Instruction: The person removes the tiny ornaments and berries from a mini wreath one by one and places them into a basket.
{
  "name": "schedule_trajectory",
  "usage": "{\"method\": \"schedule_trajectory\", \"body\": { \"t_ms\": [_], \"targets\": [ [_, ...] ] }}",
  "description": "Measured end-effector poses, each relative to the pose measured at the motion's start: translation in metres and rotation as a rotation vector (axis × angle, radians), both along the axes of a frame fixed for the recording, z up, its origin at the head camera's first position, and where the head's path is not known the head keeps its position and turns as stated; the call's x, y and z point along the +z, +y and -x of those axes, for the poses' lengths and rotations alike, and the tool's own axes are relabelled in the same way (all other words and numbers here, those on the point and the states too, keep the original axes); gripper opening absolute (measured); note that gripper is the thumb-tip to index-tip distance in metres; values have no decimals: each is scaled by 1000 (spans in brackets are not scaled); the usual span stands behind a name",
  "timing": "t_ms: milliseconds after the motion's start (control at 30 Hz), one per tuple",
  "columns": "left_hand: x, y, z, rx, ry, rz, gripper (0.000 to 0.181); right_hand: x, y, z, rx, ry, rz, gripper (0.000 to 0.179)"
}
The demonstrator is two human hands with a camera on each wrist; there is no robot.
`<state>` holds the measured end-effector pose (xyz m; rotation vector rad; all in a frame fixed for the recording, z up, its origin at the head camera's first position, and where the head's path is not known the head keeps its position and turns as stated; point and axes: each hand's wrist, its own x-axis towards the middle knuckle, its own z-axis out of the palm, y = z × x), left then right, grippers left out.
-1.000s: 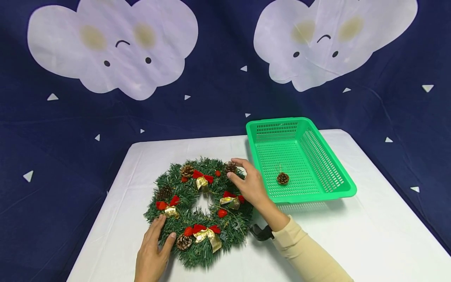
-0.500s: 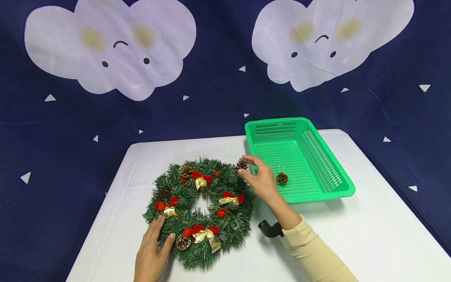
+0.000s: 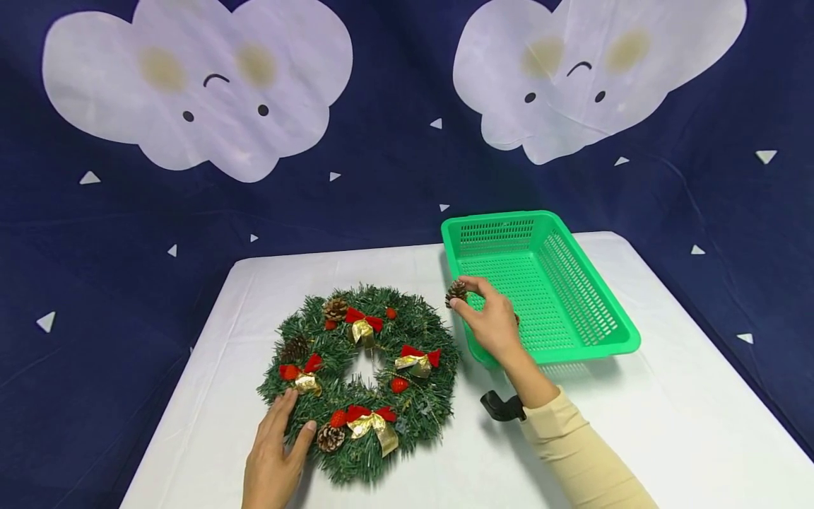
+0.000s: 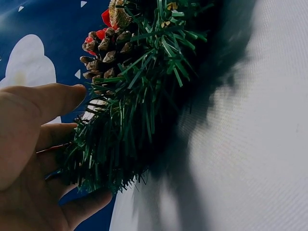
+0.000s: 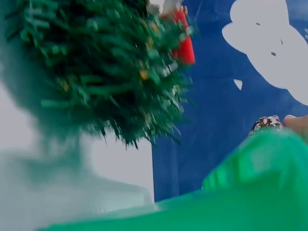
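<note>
A green wreath with red and gold bows, small red berries and several pine cones lies on the white table. My left hand rests on its lower left edge, fingers fairly straight and thumb apart, close to a pine cone in the left wrist view. Between thumb and fingers my right hand pinches another pine cone, held over the near left rim of a green basket. In the right wrist view that cone shows just above the green rim.
Inside the basket a second loose pine cone is mostly hidden by my right hand. A black strap piece sticks out at the right wrist. A dark blue cloth with white clouds hangs behind the table.
My right hand has carried its pine cone rightward from the wreath's upper right edge to the basket's rim. My left hand and the wreath have stayed in place.
</note>
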<state>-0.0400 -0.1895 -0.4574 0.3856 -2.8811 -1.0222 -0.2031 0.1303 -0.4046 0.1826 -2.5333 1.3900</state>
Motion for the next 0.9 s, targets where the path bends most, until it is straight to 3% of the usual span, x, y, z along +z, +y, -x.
{"method": "schedule_trajectory", "body": {
  "t_ms": [167, 367, 600, 900],
  "targets": [
    [0, 0, 0, -1, 3, 0, 64, 0, 12, 5, -36, 22, 27, 44],
    [1, -1, 1, -1, -12, -4, 64, -1, 23, 8, -59, -18, 28, 46],
    [1, 0, 1, -4, -11, -3, 64, -3, 31, 9, -49, -51, -33, 47],
    [-3, 0, 0, -1, 42, 8, 62, -4, 42, 13, -13, -72, -124, 44]
  ]
}}
